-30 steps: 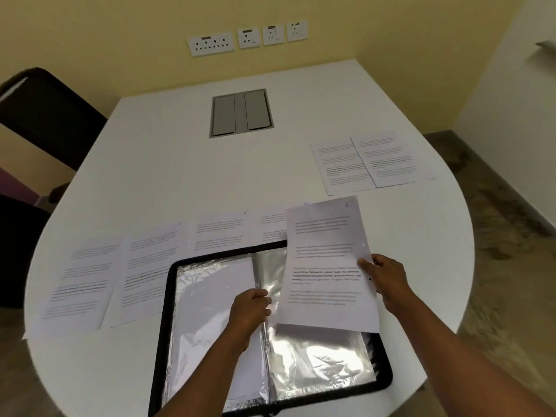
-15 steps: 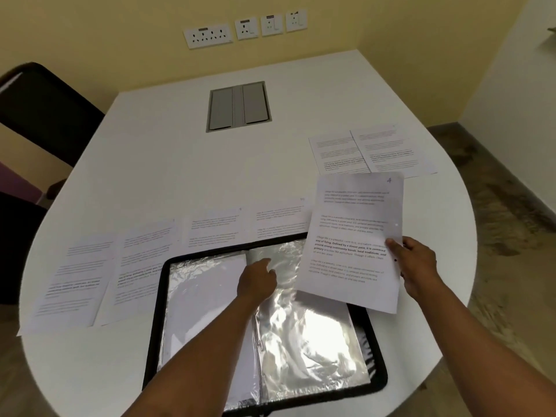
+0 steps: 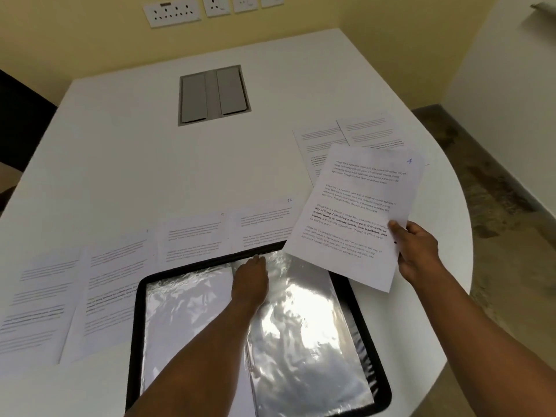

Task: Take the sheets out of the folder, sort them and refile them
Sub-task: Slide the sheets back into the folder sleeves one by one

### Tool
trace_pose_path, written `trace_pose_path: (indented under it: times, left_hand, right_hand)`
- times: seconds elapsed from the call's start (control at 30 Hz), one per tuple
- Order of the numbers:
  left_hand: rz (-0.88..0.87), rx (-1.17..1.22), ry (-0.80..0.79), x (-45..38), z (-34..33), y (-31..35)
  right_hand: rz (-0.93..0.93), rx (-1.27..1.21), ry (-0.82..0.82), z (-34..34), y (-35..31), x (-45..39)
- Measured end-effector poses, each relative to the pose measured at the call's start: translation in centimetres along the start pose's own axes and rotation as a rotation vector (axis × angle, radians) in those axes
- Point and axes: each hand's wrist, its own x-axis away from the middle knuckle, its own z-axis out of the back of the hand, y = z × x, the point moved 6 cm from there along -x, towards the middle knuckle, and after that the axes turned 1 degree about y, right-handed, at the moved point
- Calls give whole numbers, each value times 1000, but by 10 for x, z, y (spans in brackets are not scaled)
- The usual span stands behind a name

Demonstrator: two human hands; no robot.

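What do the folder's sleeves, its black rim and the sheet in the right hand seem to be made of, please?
Sleeves: likely thin glossy plastic, wrinkled with bright glare. Black rim: matte, perhaps fabric or soft plastic; unclear. Sheet in the right hand: matte white printed paper, flexing slightly.

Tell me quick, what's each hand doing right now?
Left hand: open, fingers stretched out over the black folder's shiny plastic sleeves, holding nothing.
Right hand: gripping the white printed sheet marked 4.

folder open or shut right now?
Open. The folder lies flat on the table, its shiny plastic sleeves spread to both sides inside the black rim, with the left hand over the middle.
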Motion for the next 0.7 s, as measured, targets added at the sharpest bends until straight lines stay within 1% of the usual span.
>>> trace_pose_path:
  times: [0.07,0.17,0.27,0.33,0.47,0.53,0.6,0.7]
  left_hand:
    - [-11,-40,56,-2,-2,0]
    - [3,-48,85,-6,0,0]
    - [-73,-97,112,-21,-3,-4]
    - [-124,-92,74,-30,-5,-7]
    - [-150,-19,-31,-43,4,-8]
    - [-139,20,-132,-48,8,-8]
    - [-110,92,-269,-53,9,-10]
    - [-127,228,-431,-58,13,-10]
  right_hand:
    - [-2,3,8,-4,-2,-8]
    - [-3,2,9,-11,-4,-19]
    - [-6,-24,6,-19,-3,-28]
    - [-21,-42,4,-24,-1,-34]
    - [-60,-65,5,-33,6,-45]
    - [-67,-72,7,-38,9,-49]
    - [-77,-77,5,-43,12,-53]
    - [-92,-99,1,-51,16,-57]
